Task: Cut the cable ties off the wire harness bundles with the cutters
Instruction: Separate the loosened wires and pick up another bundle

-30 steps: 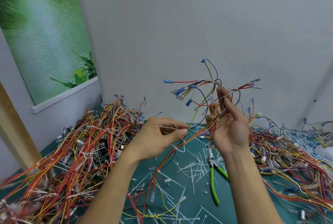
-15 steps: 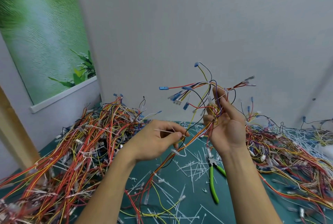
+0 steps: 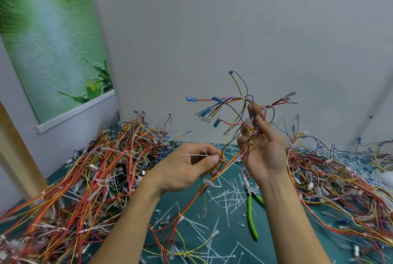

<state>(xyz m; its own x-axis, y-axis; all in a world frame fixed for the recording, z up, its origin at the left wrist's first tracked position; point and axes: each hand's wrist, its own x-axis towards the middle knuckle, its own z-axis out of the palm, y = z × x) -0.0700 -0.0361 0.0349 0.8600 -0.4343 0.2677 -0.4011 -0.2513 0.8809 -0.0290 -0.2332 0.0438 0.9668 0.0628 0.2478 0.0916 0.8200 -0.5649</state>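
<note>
Nylon cable tie (image 3: 196,154) pinched in your L hand (image 3: 187,168); R hand (image 3: 265,153) clamps the wire harness (image 3: 244,99): light, floppy, so grip its trunk. Cutters (image 3: 251,217) lie below R hand.

left hand (image 3: 187,168) — fingers curled, thumb pinching | right hand (image 3: 265,155) — raised, palm inward, fingers upright

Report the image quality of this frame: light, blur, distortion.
Head view: soft, even light, no glare, faint shadows; the wire harness in the right hand, the cable tie pinched by the left hand and the cutters read fairly sharp; the wire pile at lower left and the poster smear; wide-angle bend tilts the wall corner.
</note>
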